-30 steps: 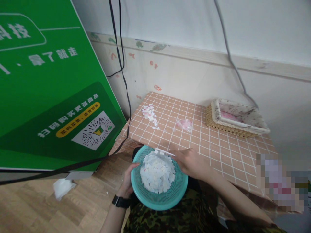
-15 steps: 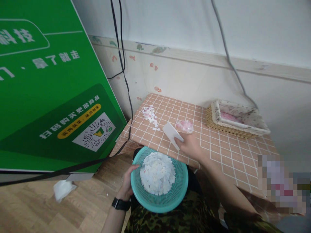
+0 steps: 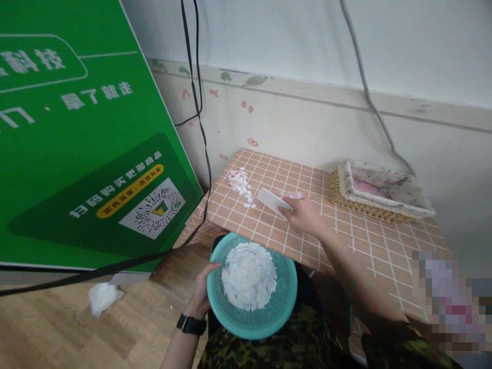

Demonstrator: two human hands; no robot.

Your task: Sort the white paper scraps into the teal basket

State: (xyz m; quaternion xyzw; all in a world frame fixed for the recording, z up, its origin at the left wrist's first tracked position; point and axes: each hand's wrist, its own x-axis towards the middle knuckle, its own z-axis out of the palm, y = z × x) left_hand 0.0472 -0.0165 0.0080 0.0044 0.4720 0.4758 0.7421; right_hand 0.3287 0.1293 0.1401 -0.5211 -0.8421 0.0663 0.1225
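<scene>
Teal basket (image 3: 251, 330) is positioned at the lower centre of the frame, beneath the near edge of the checked tablecloth (image 3: 384, 251), and is filled with a heap of white paper scraps (image 3: 249, 277). At the far left, a green panel (image 3: 96, 128) is printed with white characters. Below it, a white crumpled item (image 3: 103, 298) is seen on the wood-patterned floor (image 3: 146, 333). The basket's left rim is gripped by the left hand (image 3: 202, 289); the thumb is laid over the rim, and the other fingers are mostly hidden. A dark watch (image 3: 191, 324) is worn on that wrist. Above the basket, loose scraps (image 3: 239, 182), white and pink, are scattered on the tablecloth. Just to their right, a white card (image 3: 271, 201) is pinched at its right end by the right hand (image 3: 303, 216). Whether the cloth is touched by the card cannot be told. A pink packet (image 3: 294, 195) is partly hidden by the same hand. At the right, a lined wicker basket (image 3: 372, 209) is placed on the tablecloth, with pink contents (image 3: 369, 189) inside.
</scene>
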